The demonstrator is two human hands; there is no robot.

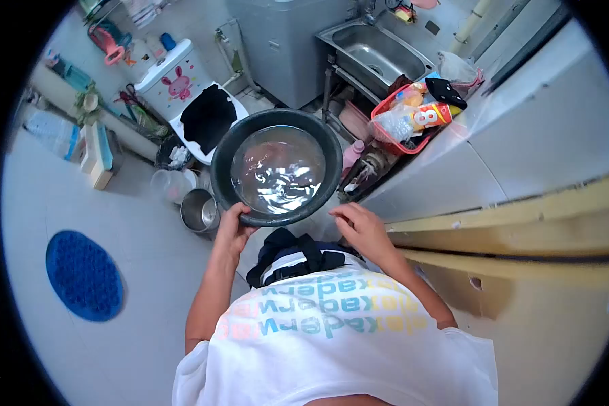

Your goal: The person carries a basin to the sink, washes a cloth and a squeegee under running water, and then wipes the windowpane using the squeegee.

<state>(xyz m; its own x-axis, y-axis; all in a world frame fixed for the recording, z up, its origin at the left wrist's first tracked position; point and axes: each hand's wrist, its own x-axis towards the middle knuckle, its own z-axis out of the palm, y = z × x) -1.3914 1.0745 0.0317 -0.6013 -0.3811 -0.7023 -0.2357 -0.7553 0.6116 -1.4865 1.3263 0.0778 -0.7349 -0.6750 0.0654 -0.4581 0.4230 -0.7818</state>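
A large dark round basin [221, 169] holds clear water that reflects the light; something pinkish shows faintly in it. My left hand [231, 229] is closed on the near left part of its rim. To the right of the basin is my right hand [360, 229], its fingers loosely bent and apart, a little off the rim, with nothing visible in it. Beyond the basin's left side, a black cloth [210, 116] lies over the toilet [176, 81].
A metal pot [199, 210] stands on the floor at the basin's lower left. To the right are a metal sink [379, 57], a red basket [400, 145] full of items and a pink bottle [352, 155]. A blue oval mat [84, 274] lies at far left. A grey washing machine [277, 54] stands behind.
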